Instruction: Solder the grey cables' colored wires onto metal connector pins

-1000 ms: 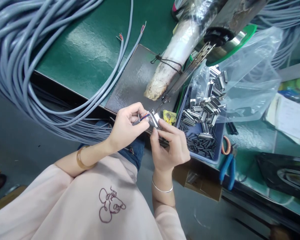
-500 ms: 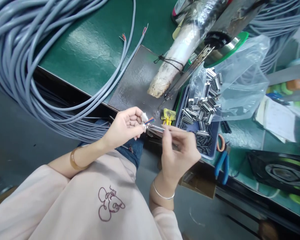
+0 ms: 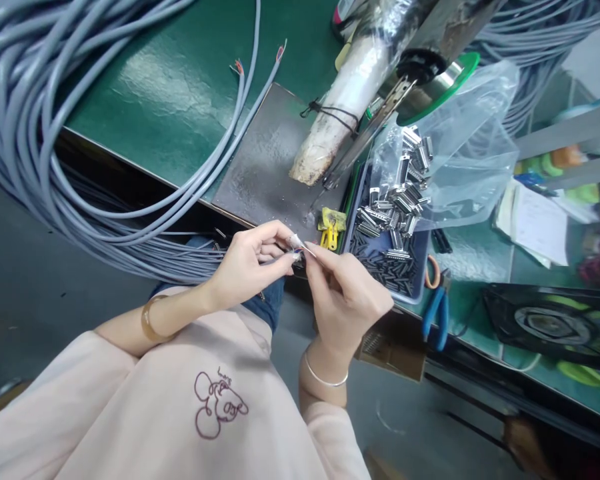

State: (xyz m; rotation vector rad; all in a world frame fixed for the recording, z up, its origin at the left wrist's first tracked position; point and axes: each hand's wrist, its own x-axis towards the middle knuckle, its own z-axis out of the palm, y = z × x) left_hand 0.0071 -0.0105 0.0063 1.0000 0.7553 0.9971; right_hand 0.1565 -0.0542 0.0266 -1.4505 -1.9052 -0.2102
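Observation:
My left hand [image 3: 247,263] and my right hand [image 3: 343,293] meet just off the front edge of the green bench [image 3: 170,100]. The left pinches the stripped end of a grey cable [image 3: 293,252], whose thin coloured wires show at its fingertips. My right hand's fingers are closed round a small metal connector [image 3: 300,265], mostly hidden, held against those wires. A dark metal plate [image 3: 270,163] lies on the bench just beyond both hands.
Thick coils of grey cable [image 3: 25,120] hang at the left. A blue tray [image 3: 420,277] holds metal connectors [image 3: 390,213] spilling from a clear bag [image 3: 460,153]. A wrapped soldering tool [image 3: 340,113], a yellow clip [image 3: 330,223] and blue-handled pliers [image 3: 435,310] sit nearby.
My right hand has turned the connector and drawn it in against the wire ends; the connector, plainly visible before, is now mostly covered by my fingers.

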